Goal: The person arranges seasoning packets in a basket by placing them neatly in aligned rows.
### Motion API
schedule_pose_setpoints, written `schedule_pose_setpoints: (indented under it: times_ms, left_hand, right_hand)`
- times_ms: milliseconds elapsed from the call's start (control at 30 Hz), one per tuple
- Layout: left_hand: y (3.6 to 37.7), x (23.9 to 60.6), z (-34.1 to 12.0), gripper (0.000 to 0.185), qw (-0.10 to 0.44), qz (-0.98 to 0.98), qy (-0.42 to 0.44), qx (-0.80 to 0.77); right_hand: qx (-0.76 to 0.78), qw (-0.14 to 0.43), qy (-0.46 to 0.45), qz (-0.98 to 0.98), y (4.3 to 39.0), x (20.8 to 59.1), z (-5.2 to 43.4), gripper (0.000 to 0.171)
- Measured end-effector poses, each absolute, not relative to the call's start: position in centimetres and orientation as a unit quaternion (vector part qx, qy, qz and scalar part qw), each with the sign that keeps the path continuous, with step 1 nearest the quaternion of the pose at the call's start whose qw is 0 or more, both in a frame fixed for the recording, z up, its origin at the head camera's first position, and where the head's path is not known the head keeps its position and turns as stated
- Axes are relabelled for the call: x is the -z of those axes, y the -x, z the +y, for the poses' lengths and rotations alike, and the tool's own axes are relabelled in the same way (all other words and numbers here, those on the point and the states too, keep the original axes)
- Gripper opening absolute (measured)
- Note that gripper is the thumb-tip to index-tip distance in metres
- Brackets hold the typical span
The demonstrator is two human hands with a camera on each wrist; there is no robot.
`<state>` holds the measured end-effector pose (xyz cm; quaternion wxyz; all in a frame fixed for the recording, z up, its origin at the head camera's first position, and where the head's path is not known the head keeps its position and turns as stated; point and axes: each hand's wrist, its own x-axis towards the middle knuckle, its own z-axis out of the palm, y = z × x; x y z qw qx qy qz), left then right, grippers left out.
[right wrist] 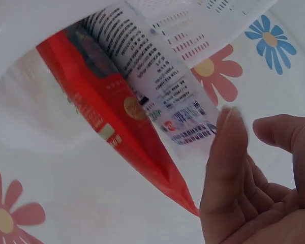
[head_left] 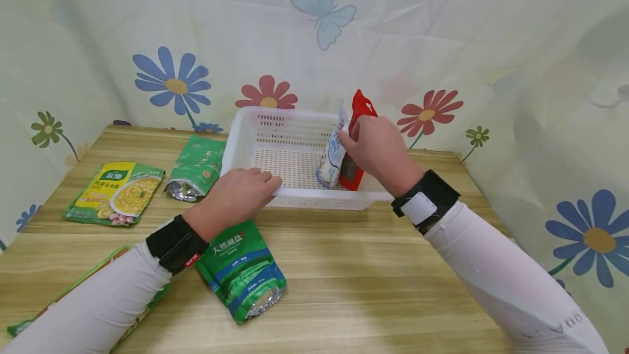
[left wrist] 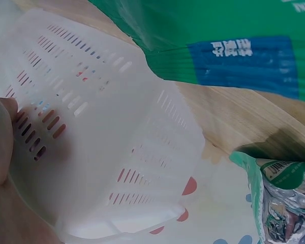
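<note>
Standing upright at three o'clock in the white basket (head_left: 255, 141), the white pouch (head_left: 333, 154) looks light, floppy and slick, best pinched by its top edge, where the right hand (head_left: 375, 149) touches it with loosely parted fingers, while the left hand (head_left: 241, 193) lies flat-fingered on the basket's near rim.

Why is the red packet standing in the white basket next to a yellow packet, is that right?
Not quite. The packet beside the red packet in the white basket is white and blue, not yellow. The head view shows it, with the right hand touching it.
</note>
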<state>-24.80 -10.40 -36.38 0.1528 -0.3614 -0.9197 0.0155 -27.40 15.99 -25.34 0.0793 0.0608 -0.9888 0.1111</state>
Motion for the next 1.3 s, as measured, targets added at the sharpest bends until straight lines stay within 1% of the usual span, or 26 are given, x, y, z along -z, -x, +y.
schedule_pose_setpoints:
  times_ms: [133,233,400,467,533,700,900,1100,1300]
  left_hand:
    - [24.8,36.4,-10.5,0.032,0.154,-0.919,0.362,-0.014]
    - [24.8,36.4,-10.5,0.03,0.158,-0.918,0.364,-0.013]
    - [25.0,36.2,-10.3,0.029,0.162,-0.916,0.367,-0.015]
    - [25.1,36.2,-10.3,0.028,0.16,-0.916,0.367,-0.016]
    - [25.1,36.1,-10.3,0.029,0.157,-0.916,0.368,-0.015]
    - [25.0,36.0,-10.3,0.03,0.154,-0.917,0.369,-0.012]
    - [24.9,36.1,-10.4,0.028,0.155,-0.918,0.365,-0.014]
    - [24.9,36.3,-10.5,0.027,0.155,-0.919,0.362,-0.016]
    - [24.9,36.4,-10.5,0.027,0.162,-0.917,0.363,-0.013]
  right_hand:
    - [-0.066,0.146,-0.117,-0.98,26.1,25.7,16.4,0.036]
    - [-0.053,0.173,-0.17,-0.969,25.3,26.2,16.9,0.034]
    - [-0.037,0.178,-0.313,-0.932,24.8,27.8,18.6,0.028]
    - [-0.02,0.175,-0.363,-0.915,24.9,28.8,19.4,0.029]
    - [0.006,0.171,-0.393,-0.904,25.0,29.7,20.2,0.033]
    - [0.059,0.152,-0.404,-0.9,25.1,31.7,21.3,0.04]
    - [0.068,0.135,-0.397,-0.905,25.2,33.1,21.4,0.037]
    - [0.064,0.147,-0.402,-0.901,25.4,34.1,21.5,0.038]
    - [0.074,0.148,-0.405,-0.899,25.8,35.0,21.9,0.033]
